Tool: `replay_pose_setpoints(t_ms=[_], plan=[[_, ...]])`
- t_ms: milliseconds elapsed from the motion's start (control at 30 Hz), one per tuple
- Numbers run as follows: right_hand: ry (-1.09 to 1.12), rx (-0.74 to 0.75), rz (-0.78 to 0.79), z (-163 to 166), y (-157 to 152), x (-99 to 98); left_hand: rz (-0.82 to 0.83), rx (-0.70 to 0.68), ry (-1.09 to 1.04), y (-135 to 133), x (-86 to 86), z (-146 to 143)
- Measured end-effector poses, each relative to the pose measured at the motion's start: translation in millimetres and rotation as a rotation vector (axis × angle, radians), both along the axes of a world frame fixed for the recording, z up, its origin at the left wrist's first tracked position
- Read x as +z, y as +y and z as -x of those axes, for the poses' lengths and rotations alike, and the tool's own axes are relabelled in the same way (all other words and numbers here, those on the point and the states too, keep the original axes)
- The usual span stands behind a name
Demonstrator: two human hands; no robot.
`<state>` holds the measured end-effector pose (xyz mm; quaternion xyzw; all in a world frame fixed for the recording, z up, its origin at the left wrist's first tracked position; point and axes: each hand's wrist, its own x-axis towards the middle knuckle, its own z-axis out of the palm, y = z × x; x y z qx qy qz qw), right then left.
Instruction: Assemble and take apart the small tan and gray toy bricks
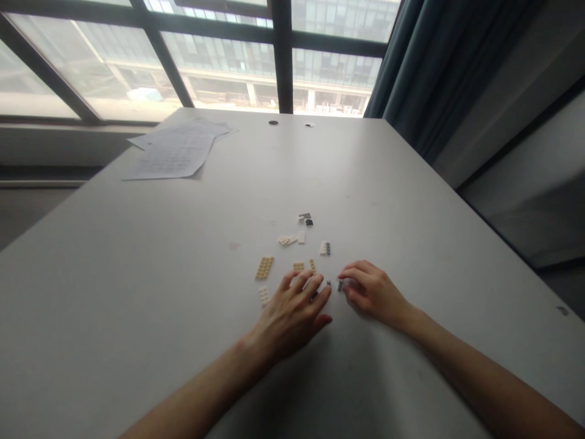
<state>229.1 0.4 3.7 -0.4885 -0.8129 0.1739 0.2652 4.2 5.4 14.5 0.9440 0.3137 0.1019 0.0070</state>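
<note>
My left hand [296, 305] is open, palm down and fingers spread, low over the table among small toy building bricks. Beneath its fingers a dark piece [315, 295] is partly hidden. Just past its index fingertip lies a tiny grey brick [328, 283]. My right hand [372, 289] rests to the right, its fingers curled but apart. Its fingertips are right at a small grey brick [340, 285]; whether they touch it I cannot tell. Near the left hand are a tan studded plate [264, 267], a white plate [264, 296], and two smaller tan plates [298, 266].
Farther back on the white table [137, 292] lie a white-and-grey brick group [325, 248], flat cream pieces [286, 240], and a dark brick [309, 222] beside grey and white ones. Printed papers [176, 149] lie at the far left. A window and a dark curtain [434, 73] stand behind.
</note>
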Motion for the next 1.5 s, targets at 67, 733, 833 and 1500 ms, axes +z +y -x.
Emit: replay_pose_setpoints(t_ms=[67,733,833,1500], plan=[[-0.019,-0.050,0.039,1,-2,0.7,0.007,0.002,0.003,0,0.5,0],[-0.052,-0.007,0.077,14,5,-1.2,0.019,0.021,0.000,0,0.6,0],[-0.043,-0.006,0.081,14,5,-2.0,0.018,0.020,-0.006,1,-1.1,0],[0.084,-0.048,0.193,-9,-17,2.3,0.177,0.463,-0.279,165,3.8,8]])
